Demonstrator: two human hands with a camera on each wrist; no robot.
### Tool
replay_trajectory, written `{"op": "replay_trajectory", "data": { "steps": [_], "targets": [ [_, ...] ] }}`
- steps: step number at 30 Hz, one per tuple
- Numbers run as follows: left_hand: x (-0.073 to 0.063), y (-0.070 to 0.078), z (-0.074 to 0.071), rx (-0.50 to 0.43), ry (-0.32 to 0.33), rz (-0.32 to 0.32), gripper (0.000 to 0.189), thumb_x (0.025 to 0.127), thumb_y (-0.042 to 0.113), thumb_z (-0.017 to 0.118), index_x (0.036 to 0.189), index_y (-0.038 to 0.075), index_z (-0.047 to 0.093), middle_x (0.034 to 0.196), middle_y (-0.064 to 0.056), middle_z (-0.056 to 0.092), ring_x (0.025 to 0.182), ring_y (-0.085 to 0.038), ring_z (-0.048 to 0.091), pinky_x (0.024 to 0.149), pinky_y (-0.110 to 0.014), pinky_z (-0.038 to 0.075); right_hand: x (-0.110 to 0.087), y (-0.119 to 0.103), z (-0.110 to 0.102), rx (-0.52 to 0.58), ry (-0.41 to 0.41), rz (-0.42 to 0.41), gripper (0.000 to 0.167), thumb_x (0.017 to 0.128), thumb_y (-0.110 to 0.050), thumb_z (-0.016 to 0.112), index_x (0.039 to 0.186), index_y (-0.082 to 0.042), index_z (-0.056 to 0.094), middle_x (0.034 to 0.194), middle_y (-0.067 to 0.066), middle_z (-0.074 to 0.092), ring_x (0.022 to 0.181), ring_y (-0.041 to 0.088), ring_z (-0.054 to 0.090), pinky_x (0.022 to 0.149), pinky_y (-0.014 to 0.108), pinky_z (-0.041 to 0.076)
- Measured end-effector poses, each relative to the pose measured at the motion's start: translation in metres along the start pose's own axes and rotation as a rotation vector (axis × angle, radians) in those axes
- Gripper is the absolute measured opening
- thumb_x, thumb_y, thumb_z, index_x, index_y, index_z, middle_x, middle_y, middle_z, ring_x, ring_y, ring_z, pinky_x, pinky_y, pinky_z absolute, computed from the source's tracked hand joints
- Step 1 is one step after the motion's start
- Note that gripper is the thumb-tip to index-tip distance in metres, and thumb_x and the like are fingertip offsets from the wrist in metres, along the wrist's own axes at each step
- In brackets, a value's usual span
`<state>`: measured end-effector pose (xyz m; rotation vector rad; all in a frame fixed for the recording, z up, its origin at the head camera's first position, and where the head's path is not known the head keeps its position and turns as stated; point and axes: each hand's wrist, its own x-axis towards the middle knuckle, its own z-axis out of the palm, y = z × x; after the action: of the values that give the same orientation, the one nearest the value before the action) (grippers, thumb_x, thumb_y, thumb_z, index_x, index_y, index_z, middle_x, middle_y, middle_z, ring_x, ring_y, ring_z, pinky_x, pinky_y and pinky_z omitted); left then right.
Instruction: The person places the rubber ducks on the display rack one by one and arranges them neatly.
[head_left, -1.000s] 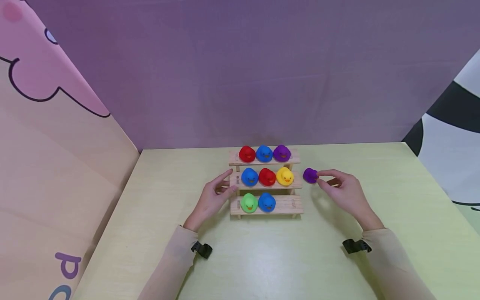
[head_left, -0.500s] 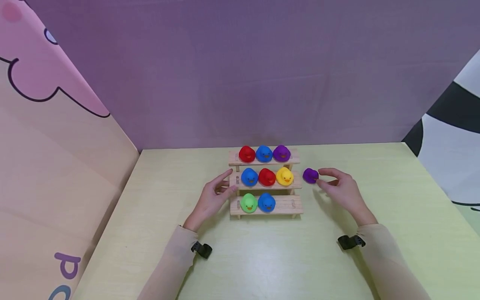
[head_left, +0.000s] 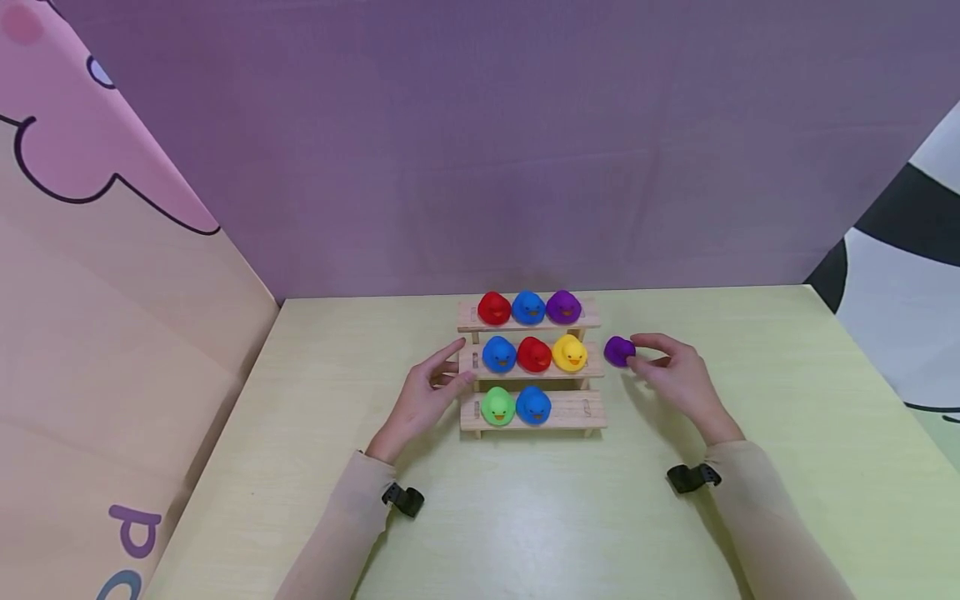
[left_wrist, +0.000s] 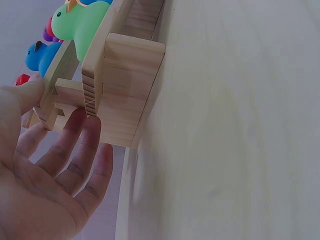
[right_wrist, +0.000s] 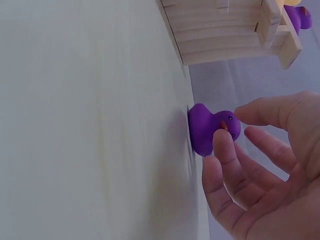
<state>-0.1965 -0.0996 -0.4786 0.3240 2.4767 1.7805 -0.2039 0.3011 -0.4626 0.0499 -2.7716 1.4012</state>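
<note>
A small three-tier wooden rack bears red, blue, purple, yellow and green rubber ducks. My left hand holds the rack's left end, thumb and index finger at opposite edges of the middle shelf; in the left wrist view the other fingers lie by the lower shelf's end. Right of the rack is a purple rubber duck; in the right wrist view its base appears to rest on the table. My right hand has thumb and fingertips about its head, seemingly pinching it lightly. The exact contact is partly hidden.
The pale wooden table ends at a purple backdrop just behind the rack. A printed panel stands at the left, another panel at the right. The bottom shelf carries a green duck and a blue duck.
My right wrist has shifted left and slightly farther from me, its fingers changing their placement about the purple duck, which has barely moved. My left hand and the rack stay put.
</note>
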Motion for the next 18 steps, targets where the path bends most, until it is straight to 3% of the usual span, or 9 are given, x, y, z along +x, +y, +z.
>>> {"op": "replay_trajectory", "data": {
  "steps": [9, 18],
  "targets": [
    [0.0004, 0.0001, 0.0006, -0.010, 0.001, 0.003, 0.061, 0.104, 0.027, 0.072, 0.161, 0.025, 0.050, 0.132, -0.015, 0.070, 0.111, -0.026, 0.068, 0.091, -0.031, 0.060, 0.0048, -0.0002, 0.0027, 0.009, -0.011, 0.007, 0.051, 0.101, -0.015, 0.071, 0.148, 0.003, 0.058, 0.150, 0.030, 0.059, 0.083, -0.008, 0.064, 0.067, 0.021, 0.057],
    [0.0009, -0.0014, -0.0003, -0.006, -0.004, 0.008, 0.062, 0.104, 0.027, 0.073, 0.161, 0.025, 0.050, 0.133, -0.015, 0.070, 0.112, -0.028, 0.069, 0.094, -0.036, 0.061, 0.0077, 0.0007, 0.0035, 0.001, -0.017, 0.021, 0.051, 0.101, -0.015, 0.072, 0.147, 0.003, 0.059, 0.147, 0.028, 0.062, 0.088, -0.004, 0.066, 0.070, 0.020, 0.057]
  ]
}}
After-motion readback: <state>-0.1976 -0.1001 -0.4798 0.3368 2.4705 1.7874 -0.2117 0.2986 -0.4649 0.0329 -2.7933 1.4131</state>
